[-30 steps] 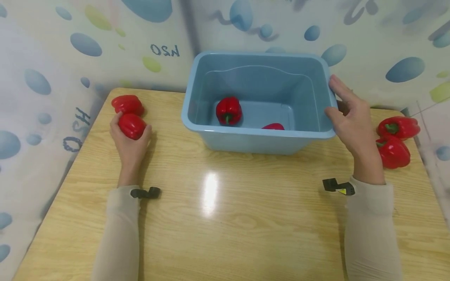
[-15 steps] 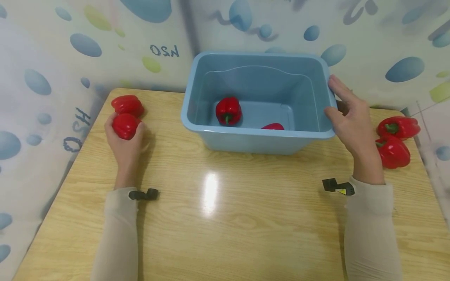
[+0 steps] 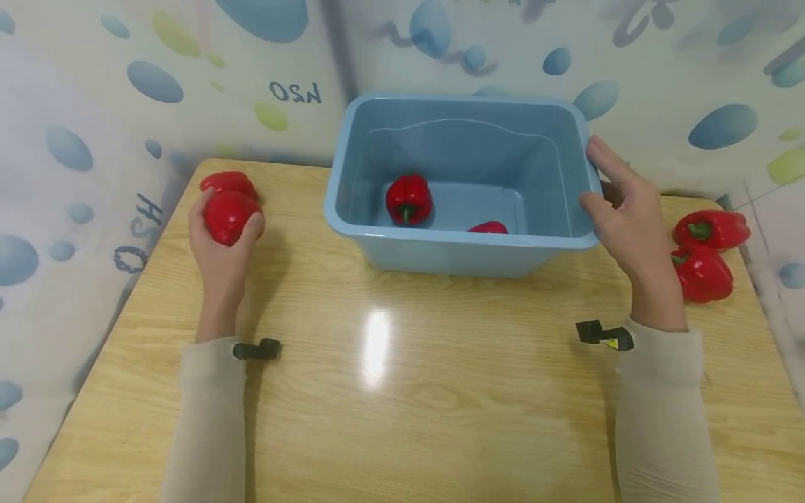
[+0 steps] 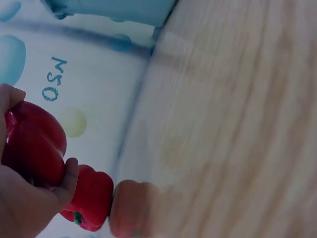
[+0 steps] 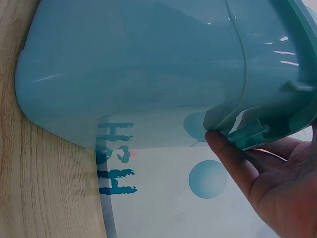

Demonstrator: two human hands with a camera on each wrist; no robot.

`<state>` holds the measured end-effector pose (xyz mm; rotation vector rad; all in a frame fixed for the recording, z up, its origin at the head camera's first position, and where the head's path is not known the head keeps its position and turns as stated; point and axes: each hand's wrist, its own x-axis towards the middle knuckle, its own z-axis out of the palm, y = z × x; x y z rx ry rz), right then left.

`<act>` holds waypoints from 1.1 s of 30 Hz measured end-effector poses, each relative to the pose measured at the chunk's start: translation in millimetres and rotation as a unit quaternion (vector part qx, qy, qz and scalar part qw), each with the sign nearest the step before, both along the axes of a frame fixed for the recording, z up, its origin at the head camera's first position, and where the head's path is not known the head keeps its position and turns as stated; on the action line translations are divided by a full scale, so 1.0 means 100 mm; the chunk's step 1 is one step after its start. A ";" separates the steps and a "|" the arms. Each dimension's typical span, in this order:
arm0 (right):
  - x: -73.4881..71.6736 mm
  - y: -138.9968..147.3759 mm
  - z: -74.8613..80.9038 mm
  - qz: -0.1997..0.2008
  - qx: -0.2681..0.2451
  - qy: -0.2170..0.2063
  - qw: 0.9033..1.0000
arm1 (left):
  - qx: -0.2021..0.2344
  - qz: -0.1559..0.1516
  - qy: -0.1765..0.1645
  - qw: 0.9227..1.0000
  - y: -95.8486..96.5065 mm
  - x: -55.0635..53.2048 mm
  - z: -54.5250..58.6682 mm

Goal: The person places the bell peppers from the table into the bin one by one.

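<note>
My left hand curls round a red bell pepper above the wooden table, near a second pepper. It seems light, firm, slick; best cupped by its sides. My right hand pinches the blue plastic bin's rim.
</note>
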<state>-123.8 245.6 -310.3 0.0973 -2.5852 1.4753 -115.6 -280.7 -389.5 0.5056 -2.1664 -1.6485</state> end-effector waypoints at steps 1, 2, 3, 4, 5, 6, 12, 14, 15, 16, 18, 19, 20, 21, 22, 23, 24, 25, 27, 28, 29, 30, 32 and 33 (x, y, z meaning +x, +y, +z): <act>0.00 0.00 0.00 0.000 0.000 0.000 1.000 | -0.002 -0.009 0.006 1.000 0.01 0.00 0.01; 0.00 0.00 0.00 0.000 0.000 0.000 1.000 | -0.004 -0.017 0.009 1.000 0.01 0.00 0.03; 0.00 0.00 0.00 0.000 0.000 0.000 1.000 | -0.004 -0.024 0.012 1.000 0.02 0.00 0.05; 0.00 0.00 0.00 0.000 0.000 -0.001 1.000 | -0.003 -0.031 0.015 0.999 0.03 0.01 0.06; 0.00 0.00 0.00 0.001 0.000 -0.001 1.000 | 0.000 -0.037 0.019 0.999 0.04 0.01 0.08; 0.00 0.00 0.00 0.001 0.000 -0.001 1.000 | 0.005 -0.041 0.024 0.999 0.05 0.01 0.09; -0.01 0.00 0.00 0.003 -0.001 0.001 1.000 | 0.026 -0.040 0.048 0.998 0.12 0.04 0.20; -0.01 0.00 0.00 0.003 0.000 0.002 1.000 | 0.017 -0.039 0.054 0.998 0.15 0.04 0.24; -0.01 0.00 0.00 0.003 -0.001 0.001 1.000 | 0.009 -0.041 0.058 0.997 0.16 0.05 0.26; -0.01 0.00 0.00 0.004 -0.001 0.002 1.000 | 0.002 -0.043 0.065 0.997 0.18 0.05 0.29; -0.01 0.01 0.01 0.004 -0.003 0.000 1.000 | -0.009 -0.051 0.079 0.996 0.20 0.06 0.34; -0.01 0.01 0.01 0.004 -0.003 0.000 1.000 | -0.018 -0.054 0.084 0.995 0.21 0.06 0.36; 0.00 0.01 0.01 0.004 -0.004 -0.001 1.000 | -0.024 -0.059 0.092 0.994 0.22 0.07 0.38; 0.00 0.01 0.01 0.005 -0.004 -0.001 1.000 | -0.031 -0.064 0.098 0.993 0.23 0.07 0.41; 0.00 0.01 0.01 0.006 -0.004 -0.001 1.000 | -0.036 -0.068 0.101 0.992 0.24 0.08 0.43; 0.00 0.01 0.01 0.006 -0.005 -0.002 1.000 | -0.041 -0.071 0.102 0.991 0.26 0.09 0.46; 0.00 0.01 0.01 0.006 -0.005 -0.003 1.000 | -0.049 -0.073 0.101 0.991 0.27 0.09 0.48; 0.00 0.01 0.01 0.006 -0.005 -0.003 1.000 | -0.053 -0.076 0.100 0.991 0.28 0.10 0.50; 0.01 0.00 0.01 0.006 -0.007 -0.004 1.000 | -0.061 -0.076 0.093 0.991 0.31 0.12 0.55; 0.01 0.00 0.01 0.006 -0.008 -0.005 1.000 | -0.066 -0.074 0.089 0.991 0.32 0.13 0.57; 0.01 0.00 0.01 0.006 -0.008 -0.005 1.000 | -0.069 -0.073 0.087 0.991 0.34 0.14 0.60; 0.01 0.00 0.01 0.005 -0.008 -0.005 1.000 | -0.069 -0.072 0.088 0.991 0.35 0.14 0.62; 0.01 0.00 0.01 0.004 -0.007 -0.005 1.000 | -0.069 -0.073 0.093 0.991 0.37 0.15 0.65; 0.01 0.00 0.01 0.004 -0.007 -0.005 1.000 | -0.067 -0.073 0.098 0.990 0.38 0.15 0.66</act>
